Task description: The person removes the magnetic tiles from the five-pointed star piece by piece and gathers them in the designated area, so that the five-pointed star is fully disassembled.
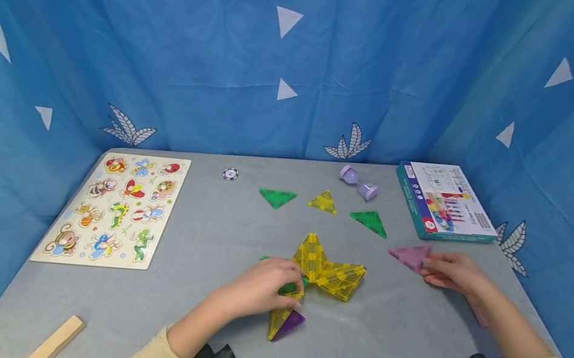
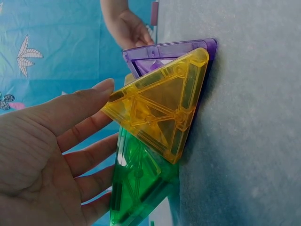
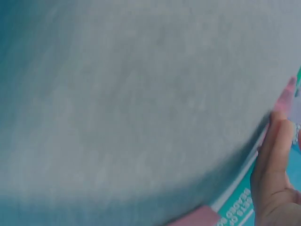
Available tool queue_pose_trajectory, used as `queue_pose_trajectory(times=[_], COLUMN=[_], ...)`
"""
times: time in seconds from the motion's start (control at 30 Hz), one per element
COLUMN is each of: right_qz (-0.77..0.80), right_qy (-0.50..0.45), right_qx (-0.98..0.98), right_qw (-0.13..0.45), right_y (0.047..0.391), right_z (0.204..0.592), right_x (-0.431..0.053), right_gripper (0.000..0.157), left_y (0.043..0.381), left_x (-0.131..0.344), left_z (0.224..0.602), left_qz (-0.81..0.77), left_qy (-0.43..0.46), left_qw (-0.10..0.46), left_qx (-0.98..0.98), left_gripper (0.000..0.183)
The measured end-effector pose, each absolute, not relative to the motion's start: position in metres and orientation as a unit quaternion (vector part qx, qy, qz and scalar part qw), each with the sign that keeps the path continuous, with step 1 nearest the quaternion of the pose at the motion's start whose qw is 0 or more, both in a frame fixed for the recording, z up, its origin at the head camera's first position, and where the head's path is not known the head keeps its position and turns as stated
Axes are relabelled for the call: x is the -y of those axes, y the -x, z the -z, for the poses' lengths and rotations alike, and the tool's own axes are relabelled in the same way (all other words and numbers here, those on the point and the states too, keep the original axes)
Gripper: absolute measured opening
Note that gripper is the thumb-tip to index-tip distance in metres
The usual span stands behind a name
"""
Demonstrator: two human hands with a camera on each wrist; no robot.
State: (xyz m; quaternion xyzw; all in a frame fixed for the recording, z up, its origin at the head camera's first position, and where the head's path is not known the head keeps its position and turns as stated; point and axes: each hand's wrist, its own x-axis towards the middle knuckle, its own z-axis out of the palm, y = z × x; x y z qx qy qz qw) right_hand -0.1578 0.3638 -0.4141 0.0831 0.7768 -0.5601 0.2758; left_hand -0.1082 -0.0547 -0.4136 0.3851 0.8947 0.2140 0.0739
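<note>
A build of see-through triangular magnetic tiles stands mid-table, with yellow tiles [image 1: 341, 279], green tiles [image 2: 136, 181] and a purple tile [image 1: 289, 326]. My left hand [image 1: 263, 286] holds its left side. In the left wrist view the thumb lies at the corner of a yellow tile [image 2: 162, 101], the fingers behind it by the green one. Over on the right, my right hand [image 1: 451, 270] pinches a pink triangular magnetic tile [image 1: 408, 256] by its right end, low over the table. Another pink piece [image 1: 478, 311] lies partly hidden under the right forearm.
Behind the build lie two green tiles [image 1: 277, 198] [image 1: 371, 222], a yellow tile [image 1: 324, 201] and a purple sand timer [image 1: 358, 183]. A box [image 1: 449, 202] sits back right. Leftward are an insect puzzle board [image 1: 114, 210], a round chip [image 1: 230, 174] and a wooden block [image 1: 56, 339].
</note>
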Motion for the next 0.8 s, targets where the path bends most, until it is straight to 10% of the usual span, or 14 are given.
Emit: queue_pose_trajectory(times=[0.37, 0.8], right_qz=[0.490, 0.522], right_qy=[0.079, 0.193], right_qx=[-0.846, -0.752], right_qw=[0.193, 0.354], right_y=[0.120, 0.087], right_z=[0.387, 0.423], right_x=[-0.303, -0.167], right_gripper=[0.045, 0.038], left_y=[0.107, 0.113], left_x=[0.059, 0.057], left_z=[0.414, 0.413], left_qz=[-0.206, -0.221], left_qy=[-0.383, -0.395], left_qw=[0.074, 0.075], left_qx=[-0.898, -0.889], left_gripper=[0.019, 0.017])
